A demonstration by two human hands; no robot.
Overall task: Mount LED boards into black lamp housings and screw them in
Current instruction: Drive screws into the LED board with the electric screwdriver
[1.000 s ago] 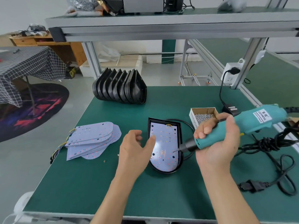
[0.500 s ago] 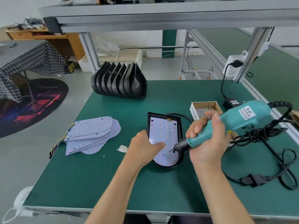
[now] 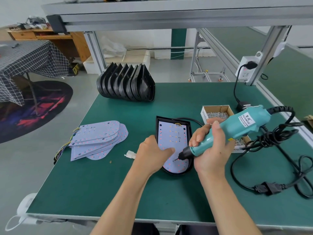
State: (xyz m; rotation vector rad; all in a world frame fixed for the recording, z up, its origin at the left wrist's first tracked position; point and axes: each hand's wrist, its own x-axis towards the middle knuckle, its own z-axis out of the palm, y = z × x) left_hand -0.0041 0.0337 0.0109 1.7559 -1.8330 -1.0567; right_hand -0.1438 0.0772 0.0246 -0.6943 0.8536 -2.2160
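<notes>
A black lamp housing (image 3: 190, 128) lies in the middle of the green bench with a white LED board (image 3: 171, 134) seated in it. My left hand (image 3: 151, 154) grips the housing's left edge, its thumb pressing on the board. My right hand (image 3: 212, 150) grips a teal electric screwdriver (image 3: 240, 126). Its bit touches the board near the rounded near end. A cardboard box of screws (image 3: 217, 113) sits just behind the screwdriver.
A loose stack of LED boards (image 3: 98, 138) with coloured wires lies at the left. Several empty black housings (image 3: 127, 83) stand nested at the back. A white connector (image 3: 129, 154) lies by my left hand. Black cables (image 3: 271, 188) sprawl at the right, below a wall socket (image 3: 247, 69).
My left hand has come down from above the bench onto the housing's left edge. The screwdriver has dropped and its bit now meets the board.
</notes>
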